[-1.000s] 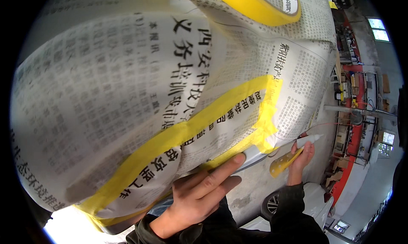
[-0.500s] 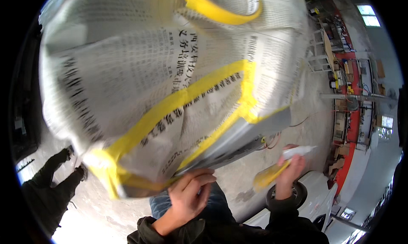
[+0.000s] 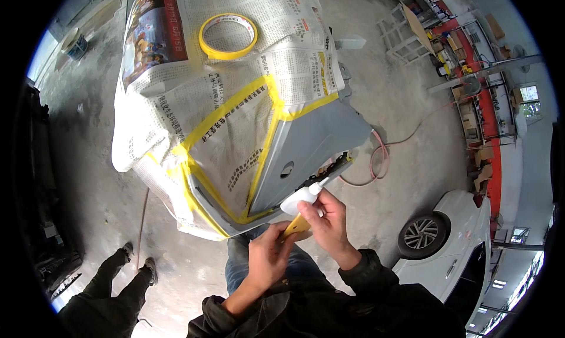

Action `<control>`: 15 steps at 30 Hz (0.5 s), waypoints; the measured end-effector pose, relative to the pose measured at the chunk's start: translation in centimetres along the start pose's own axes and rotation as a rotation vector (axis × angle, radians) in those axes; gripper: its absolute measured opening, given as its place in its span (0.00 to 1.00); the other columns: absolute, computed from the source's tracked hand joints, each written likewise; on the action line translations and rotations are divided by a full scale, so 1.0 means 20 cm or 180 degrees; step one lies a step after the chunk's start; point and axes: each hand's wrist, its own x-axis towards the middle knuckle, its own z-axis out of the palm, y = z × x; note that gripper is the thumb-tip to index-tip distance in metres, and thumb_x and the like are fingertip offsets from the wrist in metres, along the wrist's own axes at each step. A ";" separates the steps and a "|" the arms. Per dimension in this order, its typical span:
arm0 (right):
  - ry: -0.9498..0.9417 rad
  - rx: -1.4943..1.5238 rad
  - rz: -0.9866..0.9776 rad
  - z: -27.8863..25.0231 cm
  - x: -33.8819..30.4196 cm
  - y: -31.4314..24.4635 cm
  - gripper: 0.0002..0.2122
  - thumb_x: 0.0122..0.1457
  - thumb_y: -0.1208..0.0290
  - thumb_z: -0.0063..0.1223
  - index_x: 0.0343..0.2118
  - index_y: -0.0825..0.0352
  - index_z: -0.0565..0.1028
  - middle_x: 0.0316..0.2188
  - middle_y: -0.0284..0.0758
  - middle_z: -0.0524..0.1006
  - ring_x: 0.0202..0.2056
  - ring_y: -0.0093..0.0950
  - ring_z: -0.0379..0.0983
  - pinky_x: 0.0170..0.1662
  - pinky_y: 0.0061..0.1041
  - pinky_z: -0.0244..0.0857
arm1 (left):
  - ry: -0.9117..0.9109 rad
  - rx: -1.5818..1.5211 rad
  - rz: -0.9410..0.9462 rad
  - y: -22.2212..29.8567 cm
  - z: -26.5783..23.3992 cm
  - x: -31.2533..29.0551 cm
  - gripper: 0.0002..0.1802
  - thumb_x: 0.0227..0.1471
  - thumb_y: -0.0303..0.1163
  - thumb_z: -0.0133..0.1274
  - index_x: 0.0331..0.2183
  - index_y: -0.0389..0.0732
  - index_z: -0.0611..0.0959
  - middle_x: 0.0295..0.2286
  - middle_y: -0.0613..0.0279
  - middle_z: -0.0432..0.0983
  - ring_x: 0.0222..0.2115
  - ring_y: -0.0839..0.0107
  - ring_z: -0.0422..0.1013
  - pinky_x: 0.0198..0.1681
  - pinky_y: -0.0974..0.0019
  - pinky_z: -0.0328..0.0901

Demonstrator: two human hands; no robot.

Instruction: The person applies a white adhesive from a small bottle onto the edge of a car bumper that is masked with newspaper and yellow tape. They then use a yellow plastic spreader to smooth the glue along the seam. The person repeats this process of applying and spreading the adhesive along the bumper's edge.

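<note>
In front of me is a grey car body panel point(image 3: 318, 132), partly covered with newspaper point(image 3: 232, 138) edged in yellow masking tape point(image 3: 218, 115). On the paper lies a roll of yellow masking tape point(image 3: 203, 42). My right hand point(image 3: 331, 227) is closed round a white nozzle bottle point(image 3: 297, 201), its tip pointing up and right. Close beside it, the fingers of my left hand point(image 3: 268, 258) pinch a flat yellow tool point(image 3: 298, 226), whose other end meets the right hand. Its exact kind is hidden by the fingers. Both hands are just off the panel's near edge.
A pinkish hose point(image 3: 385, 161) loops on the floor right of the panel. A white car point(image 3: 444, 244) stands at the lower right, cluttered shelves point(image 3: 471, 102) behind. Another person's legs point(image 3: 120, 279) show at lower left. A bucket point(image 3: 74, 44) is at far left.
My right hand, with the bottle, has come in from the right. My left hand has left the panel edge and now grips the yellow tool that the right hand was carrying. The view has shifted back.
</note>
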 end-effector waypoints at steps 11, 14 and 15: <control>-0.0226 0.0103 0.0388 -0.05 0.19 0.04 0.11 0.61 0.73 0.58 0.42 0.74 0.76 0.29 0.29 0.78 0.29 0.11 0.69 0.33 0.14 0.65 | -0.0309 0.0232 -0.0848 -0.42 -0.02 -0.20 0.10 0.51 0.24 0.60 0.37 0.36 0.80 0.27 0.51 0.80 0.27 0.64 0.78 0.31 0.68 0.69; -0.0197 0.0091 0.0514 0.00 0.22 0.06 0.11 0.62 0.70 0.58 0.40 0.74 0.76 0.28 0.29 0.78 0.28 0.11 0.70 0.31 0.15 0.67 | -0.0443 0.0188 -0.0904 -0.43 -0.04 -0.20 0.11 0.50 0.24 0.61 0.38 0.34 0.80 0.28 0.50 0.80 0.26 0.67 0.77 0.31 0.68 0.69; -0.0175 0.0069 0.0562 0.01 0.23 0.06 0.10 0.62 0.70 0.58 0.40 0.74 0.76 0.28 0.29 0.78 0.28 0.12 0.70 0.31 0.15 0.67 | -0.0514 0.0177 -0.0914 -0.44 -0.05 -0.20 0.11 0.50 0.24 0.61 0.38 0.34 0.80 0.29 0.50 0.80 0.26 0.67 0.77 0.31 0.68 0.69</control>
